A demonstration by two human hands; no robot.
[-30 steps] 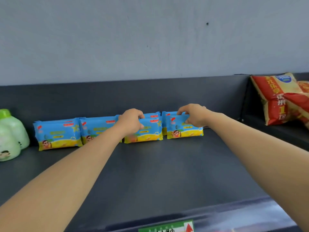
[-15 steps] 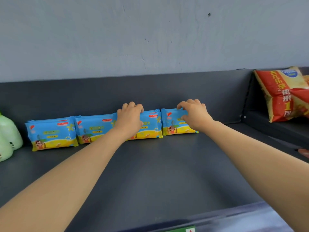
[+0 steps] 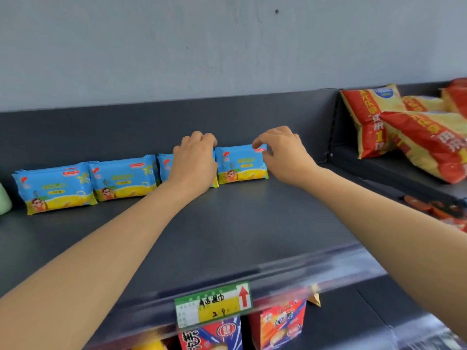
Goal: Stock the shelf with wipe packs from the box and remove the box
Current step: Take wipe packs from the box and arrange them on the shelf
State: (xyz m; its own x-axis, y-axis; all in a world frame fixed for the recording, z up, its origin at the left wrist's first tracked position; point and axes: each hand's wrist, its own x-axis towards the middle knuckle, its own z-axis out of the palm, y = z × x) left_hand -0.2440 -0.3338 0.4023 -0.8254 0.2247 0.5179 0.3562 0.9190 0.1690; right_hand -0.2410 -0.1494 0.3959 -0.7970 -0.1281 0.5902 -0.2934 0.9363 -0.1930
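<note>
On the shelf [image 3: 227,223], our left hand [image 3: 193,164] grips one pack [image 3: 165,169], our right hand [image 3: 285,157] pinches the end pack [image 3: 240,165]; let's nudge both straight.

Row of wipe packs [image 3: 121,176] against shelf [image 3: 227,223] back, bottle [image 3: 3,202] left of them, snack bags [image 3: 374,117] to the right

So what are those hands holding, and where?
The left hand grips the third wipe pack by its top edge. The right hand is at the upper right corner of the rightmost wipe pack; grip unclear.
</note>
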